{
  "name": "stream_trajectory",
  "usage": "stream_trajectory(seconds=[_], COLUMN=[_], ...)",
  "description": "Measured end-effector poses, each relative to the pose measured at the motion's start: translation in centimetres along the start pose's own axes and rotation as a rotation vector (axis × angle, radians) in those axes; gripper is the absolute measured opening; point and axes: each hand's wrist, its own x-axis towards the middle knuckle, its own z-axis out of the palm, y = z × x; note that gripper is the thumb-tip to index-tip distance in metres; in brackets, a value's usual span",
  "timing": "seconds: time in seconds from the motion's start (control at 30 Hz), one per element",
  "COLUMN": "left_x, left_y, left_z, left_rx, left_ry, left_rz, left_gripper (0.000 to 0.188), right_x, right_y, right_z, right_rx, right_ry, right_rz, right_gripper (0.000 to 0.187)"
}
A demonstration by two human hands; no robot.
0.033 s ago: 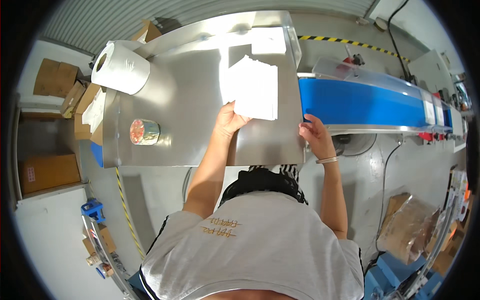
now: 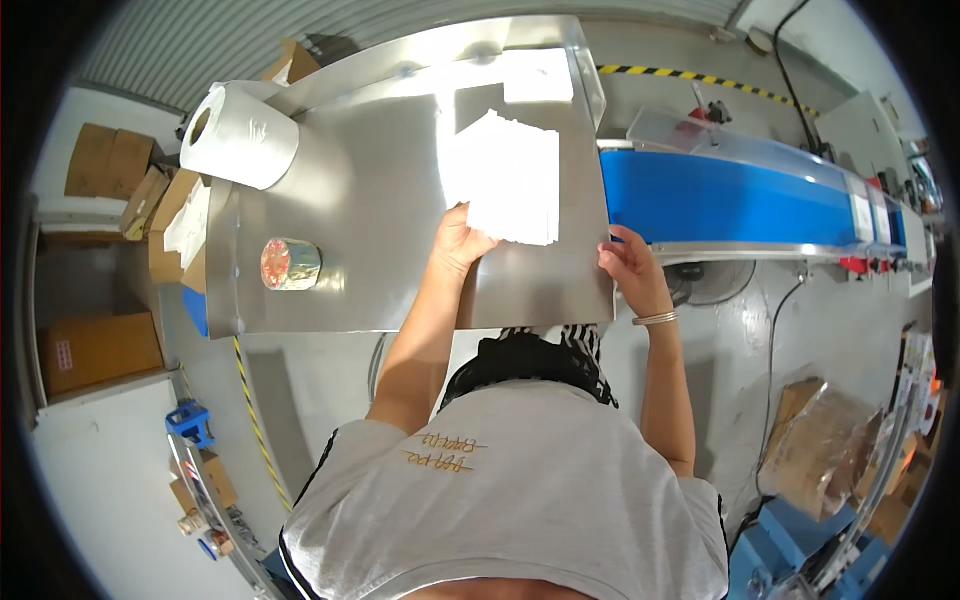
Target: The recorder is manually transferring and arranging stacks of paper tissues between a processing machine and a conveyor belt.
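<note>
My left hand (image 2: 461,241) is closed on the near left corner of a stack of white sheets (image 2: 515,185), its thumb on top. Bright light washes out the sheets' surface, and their edges lie slightly uneven, fanned at the far side. Beyond the stack lies a flat white block or pile (image 2: 538,76) in the table's far right corner. My right hand (image 2: 632,262), with a bracelet at the wrist, is at the table's right edge beside the near end of the blue conveyor belt (image 2: 730,197). Its fingers are loosely bent and apart, with nothing visible in them.
The steel table (image 2: 370,200) has a raised rim. A large white roll (image 2: 245,135) stands at its far left, and a short roll of tape (image 2: 291,264) nearer me. Cardboard boxes (image 2: 105,345) stand left. A clear guard (image 2: 740,140) runs along the belt's far side.
</note>
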Motion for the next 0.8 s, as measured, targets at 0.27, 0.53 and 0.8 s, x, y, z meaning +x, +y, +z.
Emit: stream_trajectory(seconds=[0.27, 0.53, 0.8], left_x=[1.9, 3.5, 2.1], left_y=[-2.9, -9.8, -17.6], left_z=[5.4, 8.7, 11.3], left_rx=[-0.283, -0.162, -0.249], left_ry=[-0.096, 0.324, 0.08], left_rz=[-0.226, -0.25, -0.687], left_gripper=[0.039, 0.035, 0.024], right_x=[-5.7, -12.9, -21.2], right_y=[-1.2, -0.8, 1.0], right_z=[3.2, 2.2, 3.6], right_rx=[0.108, 0.199, 0.313], right_ry=[0.139, 0.427, 0.699], right_rz=[0.028, 0.042, -0.015], right_gripper=[0.042, 0.039, 0.034])
